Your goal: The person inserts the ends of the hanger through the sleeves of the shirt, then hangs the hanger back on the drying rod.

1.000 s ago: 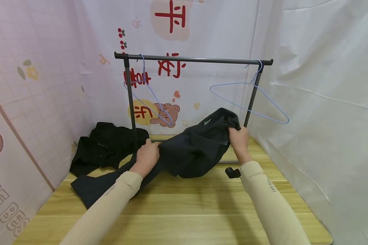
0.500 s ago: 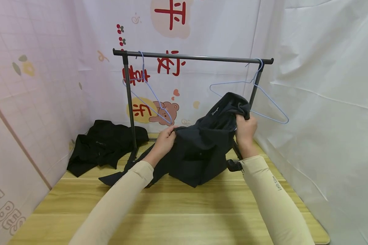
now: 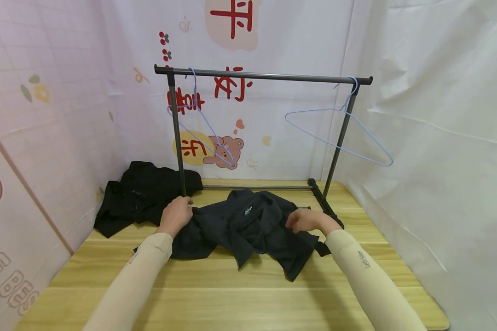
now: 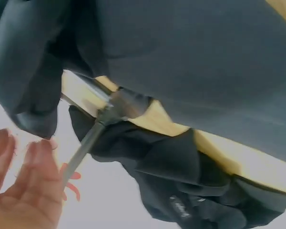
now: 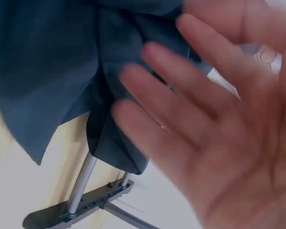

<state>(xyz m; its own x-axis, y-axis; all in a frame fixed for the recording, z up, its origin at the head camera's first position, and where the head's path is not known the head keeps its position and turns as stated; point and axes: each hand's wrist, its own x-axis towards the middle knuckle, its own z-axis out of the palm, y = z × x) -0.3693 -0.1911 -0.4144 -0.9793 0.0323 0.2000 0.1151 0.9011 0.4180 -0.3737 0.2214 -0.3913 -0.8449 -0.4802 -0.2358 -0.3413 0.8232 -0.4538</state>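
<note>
A dark navy jacket (image 3: 217, 230) with small white lettering lies crumpled across the middle of the table. My left hand (image 3: 176, 215) is at its left end. In the left wrist view the fingers of this hand (image 4: 33, 186) are fairly straight, their tips right at a hanging fold, with a gap to the thumb. At the jacket's right side is my right hand (image 3: 308, 220), low over the cloth. The right wrist view shows its fingers (image 5: 157, 90) spread and relaxed, with nothing gripped; the jacket (image 5: 47, 62) is beyond them.
A black clothes rack (image 3: 269, 77) stands behind the jacket. Two thin blue wire hangers hang from its bar, a left hanger (image 3: 209, 124) and a right hanger (image 3: 369, 134). Another black garment (image 3: 136, 197) lies at the back left of the wooden table (image 3: 232, 303).
The jacket, held up by both hands earlier, has dropped onto the table. My right hand has come down and let go of it; my left hand has moved left and down.
</note>
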